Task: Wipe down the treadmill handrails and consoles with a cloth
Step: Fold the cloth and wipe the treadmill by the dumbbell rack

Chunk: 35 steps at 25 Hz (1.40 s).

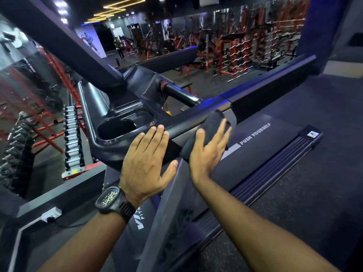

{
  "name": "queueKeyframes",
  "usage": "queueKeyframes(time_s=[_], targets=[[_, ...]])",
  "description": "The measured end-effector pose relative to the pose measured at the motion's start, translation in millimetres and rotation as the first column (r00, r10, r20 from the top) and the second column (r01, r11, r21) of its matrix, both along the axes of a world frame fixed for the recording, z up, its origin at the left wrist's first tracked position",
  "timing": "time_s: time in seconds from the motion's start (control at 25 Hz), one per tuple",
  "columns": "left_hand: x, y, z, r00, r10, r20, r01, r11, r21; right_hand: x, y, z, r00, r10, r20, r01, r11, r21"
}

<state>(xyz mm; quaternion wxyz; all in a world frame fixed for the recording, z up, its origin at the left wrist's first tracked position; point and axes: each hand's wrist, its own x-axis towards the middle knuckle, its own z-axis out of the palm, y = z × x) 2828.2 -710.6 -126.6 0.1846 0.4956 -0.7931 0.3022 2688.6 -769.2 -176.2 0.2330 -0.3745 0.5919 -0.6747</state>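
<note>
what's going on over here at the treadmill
A person is wiping down a treadmill in a gym. The right hand presses a dark cloth against the handrail, fingers straight. The left hand, with a watch on its wrist, rests flat on the rail beside the console tray. Neither hand is curled round anything.

Dim gym: red weight racks [235,54], dumbbell rack [71,138], ceiling lights [60,10].

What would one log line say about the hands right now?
step: wiping handrail | left hand: flat on handrail | right hand: presses dark cloth on handrail | cup holder: untouched
</note>
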Motion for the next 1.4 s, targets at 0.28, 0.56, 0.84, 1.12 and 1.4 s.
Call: queueKeyframes(time_s=[0.28,0.56,0.84,1.12,1.4], targets=[[-11.7,-5.8,2.3,0.999,0.015,0.032,-0.015,1.0,0.006,-21.6,-16.7,-4.6,0.996,0.02,-0.092,-0.028,0.996,-0.086],[-24.5,-8.8,5.0,0.997,0.061,0.039,-0.062,0.997,0.038,-50.1,-31.8,-18.7,0.823,-0.021,-0.567,-0.161,0.95,-0.269],[-40.1,-17.5,5.5,0.998,0.058,0.029,-0.059,0.997,0.056,-67.8,-24.8,-16.8,0.585,-0.055,-0.809,-0.342,0.888,-0.308],[-57.2,-26.1,4.8,0.998,0.056,0.01,-0.057,0.996,0.075,-64.9,-23.6,-22.6,0.842,0.028,-0.539,-0.156,0.968,-0.194],[-67.9,-32.1,4.1,0.997,0.073,0.027,-0.075,0.994,0.081,-64.7,-36.8,-0.8,0.98,-0.001,-0.199,-0.01,0.999,-0.052]])
